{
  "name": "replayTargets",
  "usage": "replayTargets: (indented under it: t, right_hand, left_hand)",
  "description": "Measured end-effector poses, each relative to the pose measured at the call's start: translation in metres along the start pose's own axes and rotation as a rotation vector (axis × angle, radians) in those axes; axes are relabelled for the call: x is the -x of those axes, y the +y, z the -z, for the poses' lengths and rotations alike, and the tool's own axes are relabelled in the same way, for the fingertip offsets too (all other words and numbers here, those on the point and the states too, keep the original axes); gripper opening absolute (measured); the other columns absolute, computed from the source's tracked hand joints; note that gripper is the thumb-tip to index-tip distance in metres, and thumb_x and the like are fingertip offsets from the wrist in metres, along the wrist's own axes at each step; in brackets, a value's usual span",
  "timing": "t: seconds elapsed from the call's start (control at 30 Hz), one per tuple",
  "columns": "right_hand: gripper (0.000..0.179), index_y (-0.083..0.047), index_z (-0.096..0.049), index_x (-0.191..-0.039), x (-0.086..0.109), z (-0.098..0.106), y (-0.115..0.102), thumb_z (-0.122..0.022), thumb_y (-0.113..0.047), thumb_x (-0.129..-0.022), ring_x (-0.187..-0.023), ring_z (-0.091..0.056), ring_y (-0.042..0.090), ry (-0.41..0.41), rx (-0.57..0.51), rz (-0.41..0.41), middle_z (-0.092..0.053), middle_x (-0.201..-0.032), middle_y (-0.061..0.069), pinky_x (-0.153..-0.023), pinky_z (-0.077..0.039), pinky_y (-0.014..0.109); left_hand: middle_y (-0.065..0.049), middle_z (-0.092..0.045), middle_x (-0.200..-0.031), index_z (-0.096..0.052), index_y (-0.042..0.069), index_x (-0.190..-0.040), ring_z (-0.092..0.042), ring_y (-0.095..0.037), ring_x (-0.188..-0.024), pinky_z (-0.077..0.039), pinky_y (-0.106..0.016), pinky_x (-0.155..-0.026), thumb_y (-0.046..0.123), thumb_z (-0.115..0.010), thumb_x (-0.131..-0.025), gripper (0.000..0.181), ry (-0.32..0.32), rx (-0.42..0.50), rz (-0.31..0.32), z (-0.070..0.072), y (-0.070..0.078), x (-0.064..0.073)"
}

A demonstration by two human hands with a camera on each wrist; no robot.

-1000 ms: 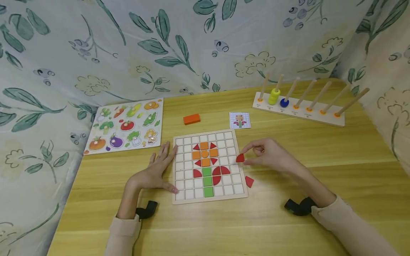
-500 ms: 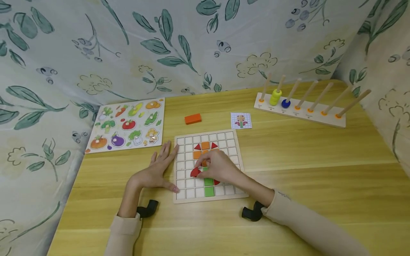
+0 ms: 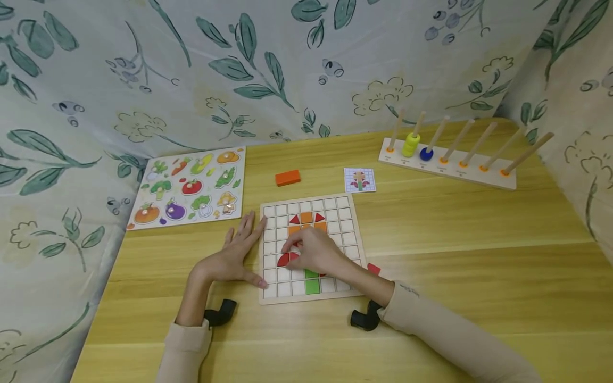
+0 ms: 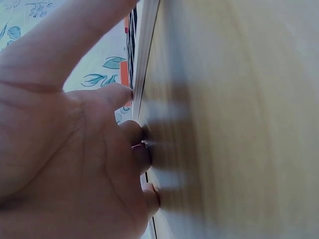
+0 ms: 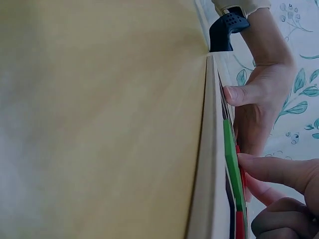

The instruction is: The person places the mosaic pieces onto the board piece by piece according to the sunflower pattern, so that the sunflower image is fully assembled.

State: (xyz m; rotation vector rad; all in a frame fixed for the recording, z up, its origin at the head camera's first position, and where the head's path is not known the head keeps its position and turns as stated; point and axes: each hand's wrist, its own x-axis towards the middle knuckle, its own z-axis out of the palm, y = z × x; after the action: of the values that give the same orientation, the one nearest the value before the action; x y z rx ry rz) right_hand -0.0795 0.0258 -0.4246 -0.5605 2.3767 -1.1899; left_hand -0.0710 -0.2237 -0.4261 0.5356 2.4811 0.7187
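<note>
My left hand (image 3: 227, 260) has its fingers spread at the left edge of the square wooden grid board (image 3: 283, 290), thumb on the lower left corner; the left wrist view shows its palm. Over the middle of the board, my right hand (image 3: 316, 250) pinches a red quarter-circle tile (image 3: 283, 259) between thumb and forefinger, beside another red quarter-circle in the grid. Green squares (image 3: 313, 286), orange tiles (image 3: 306, 217) and red triangles (image 3: 319, 217) sit in the cells. The right hand hides part of the pattern. In the right wrist view its thumb (image 5: 254, 167) touches the red tile.
One loose red tile (image 3: 374, 269) lies beside the board's right edge. Behind the board are an orange block (image 3: 288, 178) and a small pattern card (image 3: 360, 181). A vegetable puzzle (image 3: 206, 186) lies back left; a peg stand (image 3: 447, 167) with rings stands back right.
My right hand has carried the red quarter-circle tile from the board's right edge leftward across the grid, then slightly farther left to the left red quarter-circle. The left hand has stayed put.
</note>
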Motion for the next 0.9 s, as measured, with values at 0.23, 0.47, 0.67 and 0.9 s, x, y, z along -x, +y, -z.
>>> replayTargets:
  t: [0.23,0.47,0.67,0.9]
  right_hand:
    - [0.018,-0.012,-0.083,-0.096,-0.002,-0.001,0.001,-0.087,-0.009,-0.08,-0.053,-0.04,0.008,-0.02,0.008,0.022,-0.061,-0.065,-0.004,-0.048,-0.026,0.019]
    - [0.018,-0.011,-0.083,-0.097,-0.003,0.001,-0.001,-0.086,-0.006,-0.08,-0.05,-0.037,0.007,-0.017,-0.002,0.024,-0.057,-0.061,-0.003,-0.046,-0.024,0.019]
    - [0.019,-0.01,-0.083,-0.099,-0.001,0.005,-0.002,-0.084,-0.004,-0.081,-0.051,-0.035,0.007,-0.028,0.003,0.063,-0.074,-0.081,0.002,-0.047,-0.023,0.018]
    - [0.022,-0.013,-0.082,-0.108,0.017,0.03,0.004,-0.083,-0.01,-0.086,-0.054,-0.039,0.01,-0.029,-0.068,0.007,-0.051,-0.062,-0.003,-0.049,-0.027,0.019]
  left_hand:
    - [-0.018,0.025,-0.171,0.003,0.014,-0.168,0.026,-0.038,-0.159,0.013,-0.068,-0.125,0.047,-0.093,-0.071,0.14,-0.003,0.001,0.004,-0.001,0.0,0.002]
    - [-0.016,0.025,-0.171,0.004,0.017,-0.168,0.026,-0.037,-0.159,0.012,-0.068,-0.126,0.05,-0.093,-0.07,0.141,0.001,0.0,0.002,0.001,0.001,0.0]
    - [-0.014,0.026,-0.171,0.004,0.017,-0.168,0.026,-0.036,-0.159,0.012,-0.067,-0.126,0.05,-0.093,-0.069,0.142,0.001,-0.004,0.01,0.002,0.001,0.0]
    - [-0.014,0.026,-0.172,0.002,0.017,-0.168,0.026,-0.036,-0.159,0.012,-0.067,-0.126,0.049,-0.094,-0.069,0.142,-0.004,0.015,0.018,0.0,0.003,0.001]
